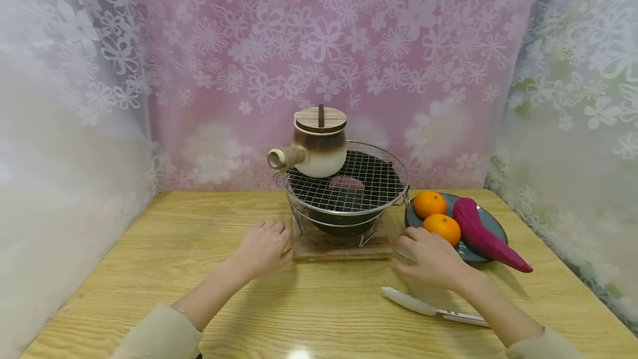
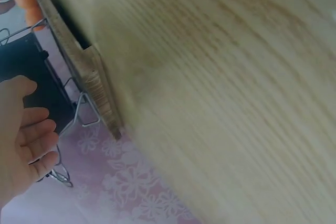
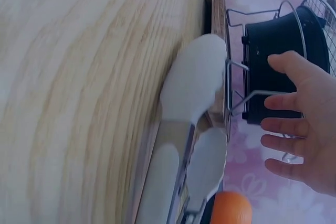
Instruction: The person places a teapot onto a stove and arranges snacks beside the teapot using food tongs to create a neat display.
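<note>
"Where were the hands?"

"The left hand [image 1: 266,248] was just beside the near left corner of the wooden board [image 1: 344,255]. The right hand [image 1: 431,256] was near the board's near right corner."

"And the fingers?"

"Loosely bent on the left, gripping nothing; outstretched and spaced apart on the right, also without a hold. I couldn't tell whether the left ones touched the board."

"What stood on that board?"

"A black grill [image 1: 344,225] in a wire stand, near the middle of the table's [image 1: 319,303] back edge, topped by a wire mesh [image 1: 379,181]."

"Anything up there?"

"A pot [image 1: 321,162], wooden lid [image 1: 309,119] on, at the mesh's left rear. A pinkish oval piece [image 1: 346,183] showed near the middle; on or under the wires, I couldn't tell."

"The rest?"

"A dark plate [image 1: 493,226] near the table's back right corner held two oranges [image 1: 442,230] and a long magenta root [image 1: 484,239], its tip beyond the rim. In front of the plate lay the spread tongs [image 1: 411,302], one white end showing between the right thumb and fingers."
</note>
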A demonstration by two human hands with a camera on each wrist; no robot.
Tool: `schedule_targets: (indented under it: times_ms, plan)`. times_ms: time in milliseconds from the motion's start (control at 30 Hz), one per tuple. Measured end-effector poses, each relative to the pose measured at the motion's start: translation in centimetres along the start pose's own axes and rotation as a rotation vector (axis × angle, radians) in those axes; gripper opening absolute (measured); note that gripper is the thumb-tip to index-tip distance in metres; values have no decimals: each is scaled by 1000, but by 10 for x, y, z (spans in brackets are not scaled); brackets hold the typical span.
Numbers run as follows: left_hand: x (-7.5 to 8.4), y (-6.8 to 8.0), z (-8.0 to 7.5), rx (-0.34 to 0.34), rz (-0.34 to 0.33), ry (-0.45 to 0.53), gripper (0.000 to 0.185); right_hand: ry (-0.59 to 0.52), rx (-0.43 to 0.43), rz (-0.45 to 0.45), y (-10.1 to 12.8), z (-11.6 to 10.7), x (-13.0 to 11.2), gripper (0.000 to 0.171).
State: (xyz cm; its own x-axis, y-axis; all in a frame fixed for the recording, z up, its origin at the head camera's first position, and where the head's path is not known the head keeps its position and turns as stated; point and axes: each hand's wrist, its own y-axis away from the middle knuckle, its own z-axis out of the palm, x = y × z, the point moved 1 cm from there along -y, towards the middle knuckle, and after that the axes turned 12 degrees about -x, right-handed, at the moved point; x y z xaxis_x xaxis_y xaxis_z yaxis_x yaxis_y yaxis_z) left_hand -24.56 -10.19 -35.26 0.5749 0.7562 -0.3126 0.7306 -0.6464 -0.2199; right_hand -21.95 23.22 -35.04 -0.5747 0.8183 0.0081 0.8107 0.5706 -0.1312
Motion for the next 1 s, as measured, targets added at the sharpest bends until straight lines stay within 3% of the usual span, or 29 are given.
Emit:
schedule_targets:
  times_ms: [167,433,800,1000]
  plan:
    - [3,-4,10,-12,10,-2,28,-22,-6,36,12,-4,8,40]
    - [13,-11,23,-147,28,-7,40,-11,-15,64,37,-3,25,46]
    - [19,-14,28,-205,58,55,32,-122,-183,110,63,0,37,60]
    - [20,-13,32,-237,80,107,29,-83,-237,107,74,5,40,78]
